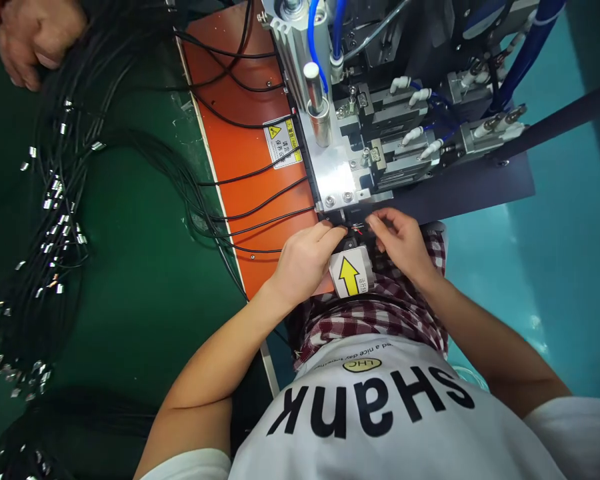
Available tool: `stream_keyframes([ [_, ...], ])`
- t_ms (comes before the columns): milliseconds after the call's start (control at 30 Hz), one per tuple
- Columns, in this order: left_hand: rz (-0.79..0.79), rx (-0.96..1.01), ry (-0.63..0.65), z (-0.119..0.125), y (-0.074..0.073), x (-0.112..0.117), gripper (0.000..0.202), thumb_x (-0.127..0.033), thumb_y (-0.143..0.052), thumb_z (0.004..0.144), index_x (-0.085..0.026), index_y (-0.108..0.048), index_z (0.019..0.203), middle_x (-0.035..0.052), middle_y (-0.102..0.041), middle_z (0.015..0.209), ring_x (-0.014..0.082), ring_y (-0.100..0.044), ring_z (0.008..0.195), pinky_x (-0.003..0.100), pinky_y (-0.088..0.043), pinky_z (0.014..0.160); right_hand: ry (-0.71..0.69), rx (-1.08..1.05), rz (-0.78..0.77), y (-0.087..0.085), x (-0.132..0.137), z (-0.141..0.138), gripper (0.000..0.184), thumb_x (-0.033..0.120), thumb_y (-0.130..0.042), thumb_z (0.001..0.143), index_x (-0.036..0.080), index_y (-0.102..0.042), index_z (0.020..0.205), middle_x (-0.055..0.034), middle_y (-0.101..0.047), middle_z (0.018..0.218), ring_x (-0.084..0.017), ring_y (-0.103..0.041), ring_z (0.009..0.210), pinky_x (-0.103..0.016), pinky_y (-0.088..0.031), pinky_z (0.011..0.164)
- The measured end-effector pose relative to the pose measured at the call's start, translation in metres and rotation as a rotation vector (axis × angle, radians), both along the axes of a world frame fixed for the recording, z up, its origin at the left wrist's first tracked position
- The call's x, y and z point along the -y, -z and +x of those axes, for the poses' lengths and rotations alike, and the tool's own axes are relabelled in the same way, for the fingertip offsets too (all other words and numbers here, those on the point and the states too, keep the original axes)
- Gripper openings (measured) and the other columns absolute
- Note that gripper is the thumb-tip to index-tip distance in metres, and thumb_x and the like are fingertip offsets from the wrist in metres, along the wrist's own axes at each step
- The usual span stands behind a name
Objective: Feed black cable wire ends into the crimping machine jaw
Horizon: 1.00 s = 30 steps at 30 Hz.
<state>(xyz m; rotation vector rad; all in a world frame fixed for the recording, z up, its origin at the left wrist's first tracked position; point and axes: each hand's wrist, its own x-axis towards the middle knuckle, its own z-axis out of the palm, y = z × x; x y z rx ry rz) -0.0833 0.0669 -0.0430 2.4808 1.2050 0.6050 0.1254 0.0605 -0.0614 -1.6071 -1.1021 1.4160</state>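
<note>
My left hand (304,261) is closed, thumb and forefinger pinched on the end of a black cable (275,251) at the front edge of the machine. Thin red and pale wires (358,229) stick out just right of those fingertips. Beyond the wires, my right hand (403,245) has its thumb and forefinger brought together; whatever they pinch is too small to make out. Between and below both hands sits a light block with a yellow arrow label (349,275). Directly above them is the machine's metal plate (334,175).
Several black cables cross the orange base (253,193) beside a warning label (283,142). A large cable bundle with shiny metal ends (55,193) lies on the green surface (130,287). Another person's hand (40,33) rests at top left. Blue air hoses (527,57) rise at right.
</note>
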Motion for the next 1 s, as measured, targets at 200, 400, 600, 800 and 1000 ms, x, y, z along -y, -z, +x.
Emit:
stream_keyframes([
  [200, -0.017, 0.027, -0.01, 0.0, 0.002, 0.001, 0.03, -0.015, -0.039, 0.101, -0.016, -0.066, 0.113, 0.0081, -0.071, 0.097, 0.017, -0.068, 0.089, 0.026, -0.052, 0.072, -0.027, 0.244, 0.226, -0.009, 0.022, -0.008, 0.018, 0.038, -0.067, 0.091, 0.021, -0.068, 0.086, -0.0001, -0.065, 0.08, -0.01, -0.049, 0.054, -0.027, -0.038, 0.052],
  [400, -0.005, -0.014, -0.019, 0.001, 0.002, 0.002, 0.031, -0.017, -0.036, 0.102, -0.017, -0.066, 0.111, 0.0076, -0.07, 0.094, 0.0169, -0.066, 0.085, 0.026, -0.049, 0.069, -0.233, 0.629, 0.493, -0.025, 0.005, -0.001, 0.008, 0.025, -0.06, 0.092, 0.021, -0.066, 0.087, -0.0034, -0.065, 0.084, -0.016, -0.056, 0.07, -0.032, -0.042, 0.067],
  [600, 0.015, -0.035, -0.021, 0.001, 0.003, 0.003, 0.032, -0.014, -0.036, 0.101, -0.017, -0.066, 0.112, 0.0064, -0.069, 0.092, 0.0165, -0.063, 0.081, 0.027, -0.045, 0.066, -0.193, 0.032, 0.018, -0.003, -0.01, 0.01, 0.018, 0.036, -0.068, 0.088, 0.019, -0.064, 0.082, 0.0039, -0.052, 0.063, -0.008, -0.042, 0.048, -0.025, -0.031, 0.047],
  [800, 0.105, -0.119, -0.057, 0.004, 0.001, 0.005, 0.031, -0.019, -0.037, 0.103, -0.018, -0.067, 0.108, 0.0078, -0.067, 0.091, 0.0184, -0.058, 0.078, 0.032, -0.04, 0.068, -0.043, -0.177, -0.061, 0.006, -0.001, 0.009, 0.031, 0.049, -0.071, 0.086, 0.018, -0.07, 0.087, 0.0008, -0.063, 0.077, -0.006, -0.047, 0.05, -0.023, -0.037, 0.047],
  [1000, 0.167, -0.18, -0.082, 0.007, 0.001, 0.015, 0.032, -0.023, -0.039, 0.103, -0.017, -0.065, 0.119, 0.0106, -0.064, 0.093, 0.0217, -0.056, 0.083, 0.035, -0.04, 0.07, -0.082, -0.137, 0.013, 0.001, -0.005, 0.004, 0.016, 0.034, -0.074, 0.082, 0.02, -0.067, 0.083, 0.0049, -0.054, 0.062, -0.007, -0.043, 0.049, -0.023, -0.032, 0.046],
])
